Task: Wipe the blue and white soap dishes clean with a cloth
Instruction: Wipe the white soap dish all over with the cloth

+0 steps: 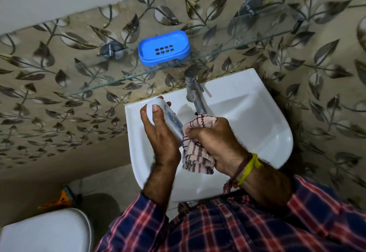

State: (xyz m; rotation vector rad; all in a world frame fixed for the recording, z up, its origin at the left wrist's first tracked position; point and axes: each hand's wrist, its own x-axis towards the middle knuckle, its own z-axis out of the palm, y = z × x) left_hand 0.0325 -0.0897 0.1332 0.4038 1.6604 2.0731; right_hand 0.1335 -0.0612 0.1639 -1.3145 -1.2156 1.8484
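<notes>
Over the white ceramic basin [257,125], left hand [158,132] grips the oval white plastic soap dish [170,117], long axis far-left to near-right, right hand [215,142] clutching the striped pink cloth [196,156] against its near-right end; blue dish [164,47] far on glass shelf [79,91].

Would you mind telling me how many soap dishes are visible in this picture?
2. The blue soap dish sits on the glass shelf above the sink; the white soap dish is held in the left hand over the sink, partly hidden by fingers and the cloth.
</notes>
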